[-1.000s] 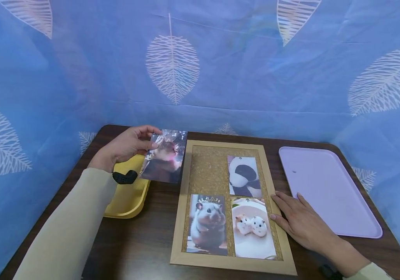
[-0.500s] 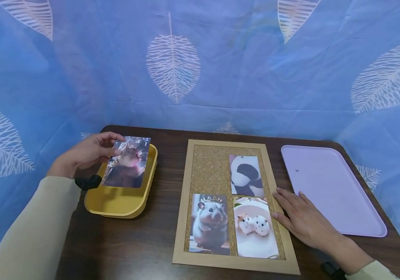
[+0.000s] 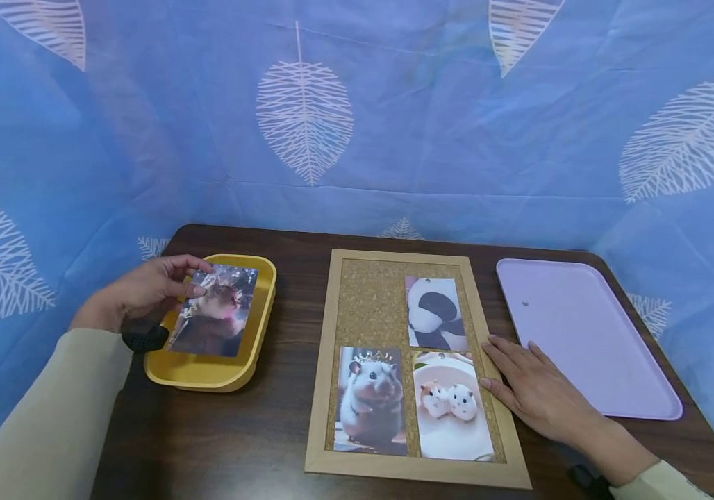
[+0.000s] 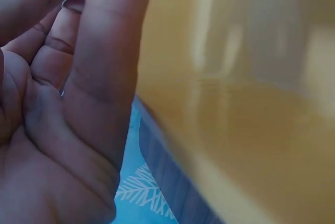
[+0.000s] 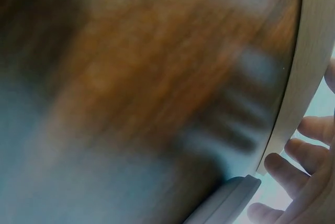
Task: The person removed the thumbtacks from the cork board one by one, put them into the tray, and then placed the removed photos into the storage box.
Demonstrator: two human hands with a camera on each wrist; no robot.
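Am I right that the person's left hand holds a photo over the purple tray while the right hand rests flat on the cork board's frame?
Not quite. The head view shows the left hand holding the photo over the yellow tray, not the purple tray. The right hand does rest flat on the cork board's frame.

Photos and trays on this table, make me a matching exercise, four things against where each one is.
Things:
1. Dark photo
2. Panda photo
3. Crowned hamster photo
4. Purple tray

Places:
A. Corkboard, lower left
B. Table's right side
C. Held over the yellow tray by the left hand
D. Corkboard, upper right

Pairs: 1-C, 2-D, 3-A, 4-B
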